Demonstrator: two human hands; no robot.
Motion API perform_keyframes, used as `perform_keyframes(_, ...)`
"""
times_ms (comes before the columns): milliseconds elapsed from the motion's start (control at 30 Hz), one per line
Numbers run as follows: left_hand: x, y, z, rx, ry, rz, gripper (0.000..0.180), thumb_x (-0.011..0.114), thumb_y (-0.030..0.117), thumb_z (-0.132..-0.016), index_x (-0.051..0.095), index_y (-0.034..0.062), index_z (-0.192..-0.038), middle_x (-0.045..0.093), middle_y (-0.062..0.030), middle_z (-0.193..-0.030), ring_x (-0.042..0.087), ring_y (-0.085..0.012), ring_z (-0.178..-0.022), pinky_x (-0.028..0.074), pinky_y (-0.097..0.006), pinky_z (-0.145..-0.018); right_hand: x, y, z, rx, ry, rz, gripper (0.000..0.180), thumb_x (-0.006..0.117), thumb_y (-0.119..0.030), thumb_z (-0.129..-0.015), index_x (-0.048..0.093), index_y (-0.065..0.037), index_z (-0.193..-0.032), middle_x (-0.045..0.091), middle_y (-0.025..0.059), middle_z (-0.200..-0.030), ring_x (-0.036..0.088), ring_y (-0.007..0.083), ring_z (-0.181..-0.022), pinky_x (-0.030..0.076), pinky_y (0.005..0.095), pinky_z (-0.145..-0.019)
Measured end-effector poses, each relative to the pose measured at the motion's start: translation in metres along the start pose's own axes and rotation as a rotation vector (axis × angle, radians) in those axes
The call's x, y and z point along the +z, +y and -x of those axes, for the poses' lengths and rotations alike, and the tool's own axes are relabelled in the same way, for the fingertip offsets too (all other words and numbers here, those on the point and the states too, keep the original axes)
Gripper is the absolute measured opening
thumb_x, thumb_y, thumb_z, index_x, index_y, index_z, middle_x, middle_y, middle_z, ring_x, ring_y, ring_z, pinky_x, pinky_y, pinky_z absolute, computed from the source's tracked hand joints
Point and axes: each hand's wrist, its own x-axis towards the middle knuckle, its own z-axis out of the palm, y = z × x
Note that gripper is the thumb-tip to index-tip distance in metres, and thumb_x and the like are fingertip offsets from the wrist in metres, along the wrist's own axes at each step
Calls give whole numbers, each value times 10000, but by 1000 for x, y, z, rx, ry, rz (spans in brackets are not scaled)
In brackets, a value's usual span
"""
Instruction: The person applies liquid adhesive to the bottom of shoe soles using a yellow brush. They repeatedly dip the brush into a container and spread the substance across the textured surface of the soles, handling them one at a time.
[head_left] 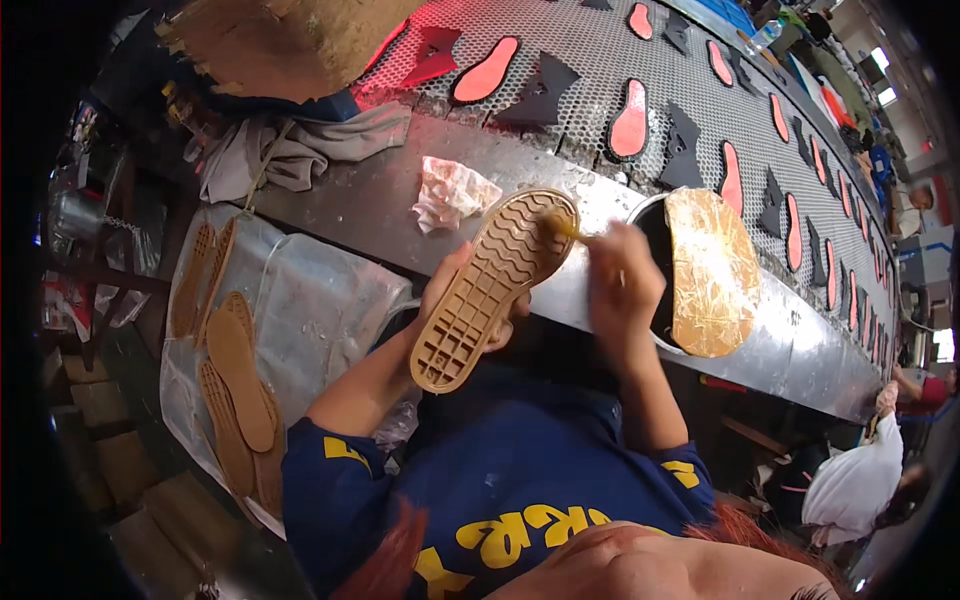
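Note:
My left hand point(445, 287) grips a tan shoe sole point(485, 283) from beneath, tilted up in front of my chest with its wavy and gridded side showing. Fingertips curl round its right edge. My right hand point(628, 282), smeared by motion, is closed on a small brush point(566, 229). The yellowish brush head meets the upper part of the sole, over the wavy ridges. Right beside that hand stands a round metal pot point(648, 208), partly covered by a tan board point(712, 272) wrapped in shiny clear film.
A crumpled stained tissue point(452, 193) lies on the metal table edge point(380, 185). Beyond runs a mesh conveyor point(575, 135) with rows of pink insoles point(628, 118) and black pieces point(540, 92). Several tan soles point(240, 375) rest on plastic sheeting point(315, 300) at left. Another person point(853, 485) is at far right.

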Motion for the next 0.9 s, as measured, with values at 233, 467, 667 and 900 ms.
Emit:
perform_keyframes(233,4,-3,-1,62,133,-122,729,264,631,-933,421,38,-1326,598,-269,-965,604,-283,-588,499,-363,-457,-12,-57,30,-177,-310,-481,275,618,102,-707,657,-57,-928,643,94,-816,636,272,-776,519,397,-798)
perform_keyframes(467,9,-7,0,78,-14,-170,722,277,618,-936,402,26,-1329,587,-248,-967,613,-268,-605,481,-356,-437,-11,-14,12,-40,33,-50,161,521,129,-851,603,22,-938,600,90,-836,599,185,-764,491,352,-794)
perform_keyframes(667,29,-14,-2,100,208,-106,716,266,621,-933,443,37,-1307,602,-243,-961,618,-269,-638,498,-353,-472,-17,-43,29,-149,-146,-275,232,637,108,-717,649,-21,-910,667,110,-852,644,292,-808,499,466,-872)
perform_keyframes(900,0,-8,-8,103,86,-328,695,244,603,-946,476,45,-1289,607,-231,-978,631,-274,-689,521,-368,-488,-10,-59,49,-27,-190,-356,268,659,113,-678,646,-19,-911,642,85,-807,646,263,-760,494,485,-876)
